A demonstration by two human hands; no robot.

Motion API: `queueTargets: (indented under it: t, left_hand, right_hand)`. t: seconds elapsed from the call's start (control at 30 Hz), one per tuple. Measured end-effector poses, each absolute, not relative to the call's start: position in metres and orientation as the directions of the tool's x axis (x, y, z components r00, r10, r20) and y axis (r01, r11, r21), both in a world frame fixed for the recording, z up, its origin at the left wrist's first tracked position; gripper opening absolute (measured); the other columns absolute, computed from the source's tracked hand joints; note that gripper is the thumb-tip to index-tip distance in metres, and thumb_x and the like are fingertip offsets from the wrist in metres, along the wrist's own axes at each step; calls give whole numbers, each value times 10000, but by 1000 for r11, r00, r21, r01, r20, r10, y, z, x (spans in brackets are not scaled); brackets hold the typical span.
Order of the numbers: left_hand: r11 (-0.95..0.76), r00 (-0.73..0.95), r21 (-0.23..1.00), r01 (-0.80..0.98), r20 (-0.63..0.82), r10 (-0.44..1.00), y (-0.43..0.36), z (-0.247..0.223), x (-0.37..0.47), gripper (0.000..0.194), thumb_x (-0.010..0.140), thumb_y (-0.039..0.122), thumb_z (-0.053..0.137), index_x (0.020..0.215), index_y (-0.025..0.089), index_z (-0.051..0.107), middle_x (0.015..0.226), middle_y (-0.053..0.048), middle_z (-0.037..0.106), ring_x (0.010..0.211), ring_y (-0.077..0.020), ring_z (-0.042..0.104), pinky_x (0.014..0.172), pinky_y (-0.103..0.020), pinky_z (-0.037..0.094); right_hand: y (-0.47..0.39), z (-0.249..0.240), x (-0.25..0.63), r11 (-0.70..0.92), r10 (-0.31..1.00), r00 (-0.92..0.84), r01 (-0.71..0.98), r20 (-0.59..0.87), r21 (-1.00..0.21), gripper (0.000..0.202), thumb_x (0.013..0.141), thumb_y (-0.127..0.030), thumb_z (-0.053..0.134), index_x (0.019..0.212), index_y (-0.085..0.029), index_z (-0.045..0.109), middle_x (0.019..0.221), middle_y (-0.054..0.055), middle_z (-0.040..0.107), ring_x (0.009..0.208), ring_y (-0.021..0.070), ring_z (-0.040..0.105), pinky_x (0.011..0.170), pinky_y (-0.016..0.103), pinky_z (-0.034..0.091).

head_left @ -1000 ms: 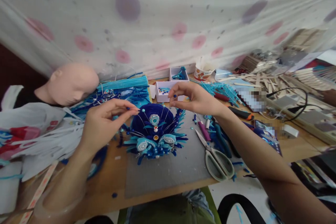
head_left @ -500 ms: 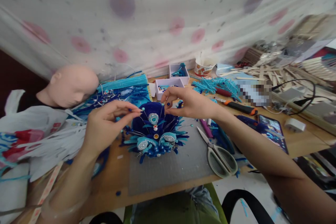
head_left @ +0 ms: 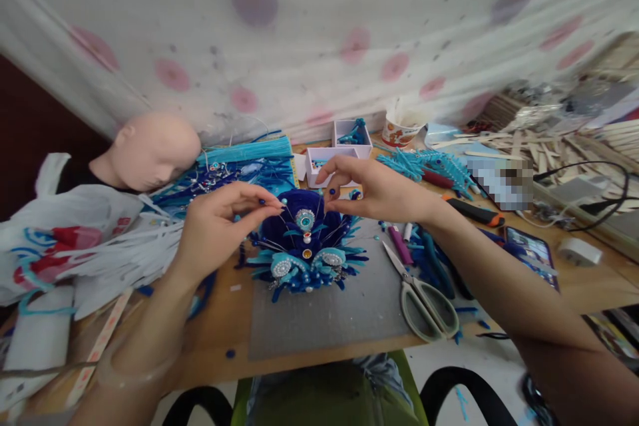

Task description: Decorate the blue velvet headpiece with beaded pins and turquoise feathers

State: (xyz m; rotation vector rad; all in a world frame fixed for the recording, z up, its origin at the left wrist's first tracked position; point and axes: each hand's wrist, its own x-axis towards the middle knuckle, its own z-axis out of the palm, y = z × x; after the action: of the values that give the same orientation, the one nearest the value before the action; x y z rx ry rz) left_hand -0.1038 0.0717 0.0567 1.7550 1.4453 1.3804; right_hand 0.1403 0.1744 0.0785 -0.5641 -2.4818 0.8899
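A blue beaded ornament point(head_left: 305, 256) with turquoise petals, pearls and round jewels stands upright on a grey mat point(head_left: 329, 326). My left hand point(head_left: 219, 219) is at its upper left, with thumb and forefinger pinched on a thin beaded wire; a small blue bead shows at the fingertips. My right hand point(head_left: 372, 193) is at the upper right of the ornament, its thumb and forefinger closed around another thin wire, with a dark blue bead beside them. Both hands are level with the ornament's top edge. The wires are partly hidden by the fingers.
Scissors point(head_left: 429, 309) lie on the mat's right side. Behind are white boxes point(head_left: 319, 163) with beads and a paper cup point(head_left: 402, 130). A mannequin head point(head_left: 154, 150) and plastic bags point(head_left: 74, 233) are at left. A phone point(head_left: 532, 253), cutter point(head_left: 474, 212) and wooden sticks point(head_left: 529, 146) lie right.
The whole view has shifted a little, so most things appear farther right. Both hands keep their pinches in nearly the same places beside the ornament.
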Motion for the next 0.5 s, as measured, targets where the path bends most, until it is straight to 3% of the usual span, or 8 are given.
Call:
queueTargets:
  t: [0.23,0.5]
  left_hand:
    - [-376,-83,801,466,463,883,70,61,-103,115,802,191,794,854,257,716,843,88,793,810,-89,761,802,-161,594]
    - [-305,28,906,294,311,950,70,55,-100,173,785,152,780,908,248,706,841,68,809,815,-101,772,774,-159,608]
  right_hand:
    - [174,80,139,698,510,-820,219,258,-682,265,854,-258,672,1078,-188,549,860,11,741,813,172,703,719,272,499]
    - [171,75,136,680,477,-841,170,254,-713,247,857,-184,628,1086,-184,537,881,15,735,818,162,697,744,274,508]
